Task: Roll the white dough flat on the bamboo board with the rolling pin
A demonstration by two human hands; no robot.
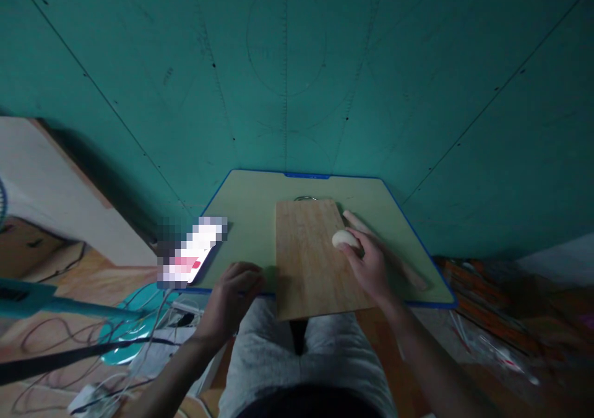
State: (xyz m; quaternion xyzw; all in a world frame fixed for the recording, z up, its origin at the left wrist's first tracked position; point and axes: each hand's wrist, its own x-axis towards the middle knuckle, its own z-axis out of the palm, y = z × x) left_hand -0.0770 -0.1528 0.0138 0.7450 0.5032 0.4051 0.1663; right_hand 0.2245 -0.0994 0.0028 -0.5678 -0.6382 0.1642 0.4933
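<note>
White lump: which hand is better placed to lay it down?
Probably the right hand: it holds the white lump near the wooden board's right edge, while the left hand isn't touching the lump.

The board (306,263) was of bare wood, smooth and matt, with its grain showing, and the ring (306,199) at its far end was shiny metal. The rolling pin (403,265) looked like plain, unvarnished wood. The white ball (343,238) had a smooth, matt skin. The table (245,220) had a smooth, dull top and a blue rim that looked like plastic. The trousers (260,343) were soft, creased cloth. The wall (185,65) was matt, the floor disc (116,331) glossy, and the clear bag (505,359) shiny, crinkled plastic.
</note>
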